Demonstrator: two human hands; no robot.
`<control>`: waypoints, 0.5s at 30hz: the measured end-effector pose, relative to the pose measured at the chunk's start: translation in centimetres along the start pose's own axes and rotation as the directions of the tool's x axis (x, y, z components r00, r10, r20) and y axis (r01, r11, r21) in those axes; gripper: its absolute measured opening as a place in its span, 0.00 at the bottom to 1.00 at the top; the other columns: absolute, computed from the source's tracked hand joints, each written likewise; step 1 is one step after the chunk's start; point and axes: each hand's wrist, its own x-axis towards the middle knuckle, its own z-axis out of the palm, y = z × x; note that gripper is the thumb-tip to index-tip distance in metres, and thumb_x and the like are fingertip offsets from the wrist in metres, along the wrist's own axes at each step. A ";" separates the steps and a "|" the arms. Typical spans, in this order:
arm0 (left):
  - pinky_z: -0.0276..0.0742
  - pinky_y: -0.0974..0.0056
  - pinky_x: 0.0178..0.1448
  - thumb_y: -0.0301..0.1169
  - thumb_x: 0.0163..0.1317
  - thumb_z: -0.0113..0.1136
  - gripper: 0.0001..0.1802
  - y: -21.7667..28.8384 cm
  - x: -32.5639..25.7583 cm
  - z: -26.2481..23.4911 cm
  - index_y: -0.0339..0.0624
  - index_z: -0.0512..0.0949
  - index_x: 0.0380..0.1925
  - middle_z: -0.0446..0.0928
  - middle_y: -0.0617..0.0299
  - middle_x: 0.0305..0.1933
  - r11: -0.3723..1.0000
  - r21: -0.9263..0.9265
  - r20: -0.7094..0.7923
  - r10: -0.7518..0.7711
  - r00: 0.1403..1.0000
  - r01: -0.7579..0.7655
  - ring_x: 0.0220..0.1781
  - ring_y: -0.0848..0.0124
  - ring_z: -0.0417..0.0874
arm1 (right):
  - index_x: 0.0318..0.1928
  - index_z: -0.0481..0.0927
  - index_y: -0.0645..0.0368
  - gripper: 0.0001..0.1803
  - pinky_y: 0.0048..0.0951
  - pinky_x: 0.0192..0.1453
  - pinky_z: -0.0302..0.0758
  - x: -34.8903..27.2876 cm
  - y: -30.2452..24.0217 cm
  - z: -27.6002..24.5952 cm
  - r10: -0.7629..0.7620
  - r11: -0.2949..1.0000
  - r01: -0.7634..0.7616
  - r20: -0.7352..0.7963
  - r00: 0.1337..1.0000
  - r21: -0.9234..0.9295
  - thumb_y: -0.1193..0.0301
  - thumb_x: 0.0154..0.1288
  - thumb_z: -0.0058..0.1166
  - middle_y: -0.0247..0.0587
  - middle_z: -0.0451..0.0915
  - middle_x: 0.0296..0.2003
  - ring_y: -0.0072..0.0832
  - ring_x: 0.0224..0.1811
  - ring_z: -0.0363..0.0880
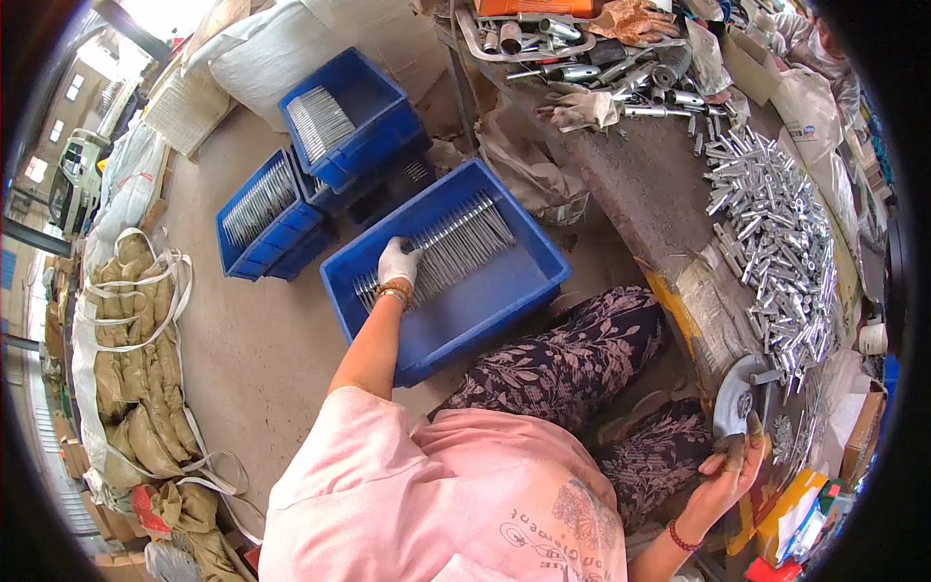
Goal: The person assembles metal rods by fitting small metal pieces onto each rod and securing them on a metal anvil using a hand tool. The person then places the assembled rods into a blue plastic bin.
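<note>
My left hand [400, 263], in a white glove, reaches into the large blue crate [451, 335]. Its fingers are curled down among a row of slim metal rods [461, 247] and look closed on them; the fingertips are hidden. The rods lie side by side across the crate. At the right, my right hand [734, 468] is raised with palm up and fingers apart, holding nothing I can see. Dark covers show on some fingertips. Just beyond it is a round metal disc fixture [742, 398] at the bench edge.
Stacked blue crates [373, 102] with more rods stand farther off, beside another blue crate [233, 247]. A heap of short metal tubes [776, 242] covers the bench [630, 165]. Gloves [582, 112] and tools lie at its far end. Tan sacks [141, 339] rest at the left.
</note>
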 end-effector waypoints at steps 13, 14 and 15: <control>0.72 0.69 0.33 0.38 0.80 0.61 0.14 20.0 -6.2 -5.0 0.40 0.87 0.50 0.84 0.64 0.31 0.738 -0.442 -0.143 0.502 0.853 -0.509 0.28 0.79 0.77 | 0.67 0.80 0.67 0.20 0.16 0.27 0.63 -0.5 -1.0 0.7 0.009 1.000 -0.009 -0.020 1.000 -0.017 0.75 0.81 0.50 0.30 0.76 0.28 0.12 0.21 0.65; 0.70 0.70 0.33 0.38 0.81 0.61 0.13 22.1 -6.8 -4.5 0.40 0.87 0.49 0.83 0.66 0.30 0.673 -0.467 -0.128 0.590 0.797 -0.573 0.27 0.81 0.75 | 0.67 0.80 0.67 0.20 0.16 0.27 0.63 -0.7 -1.3 0.7 -0.002 1.000 0.001 -0.052 0.999 -0.021 0.75 0.81 0.50 0.30 0.76 0.28 0.12 0.21 0.65; 0.70 0.70 0.32 0.36 0.81 0.60 0.12 25.6 -9.6 -4.8 0.40 0.87 0.49 0.82 0.67 0.29 0.642 -0.563 -0.039 0.608 0.793 -0.520 0.26 0.81 0.74 | 0.66 0.81 0.66 0.19 0.16 0.27 0.64 -1.0 -1.5 0.7 0.012 0.997 -0.014 -0.038 0.999 -0.073 0.75 0.80 0.51 0.30 0.77 0.28 0.12 0.21 0.67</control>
